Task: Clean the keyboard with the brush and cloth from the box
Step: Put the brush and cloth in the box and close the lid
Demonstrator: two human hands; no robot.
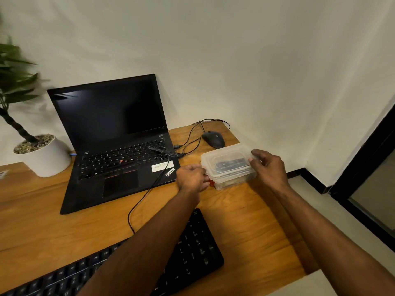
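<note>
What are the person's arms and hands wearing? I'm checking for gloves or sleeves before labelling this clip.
Nothing shows: the left hand and right hand are bare, with no gloves, rings or watch visible. Both forearms are uncovered as far as the frame shows, no sleeves in view.

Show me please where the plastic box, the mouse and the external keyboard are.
plastic box (228, 155): head view, on its clear lid.
mouse (213, 138): head view, on its black top shell.
external keyboard (198, 251): head view, on the keys at its right end.
</note>
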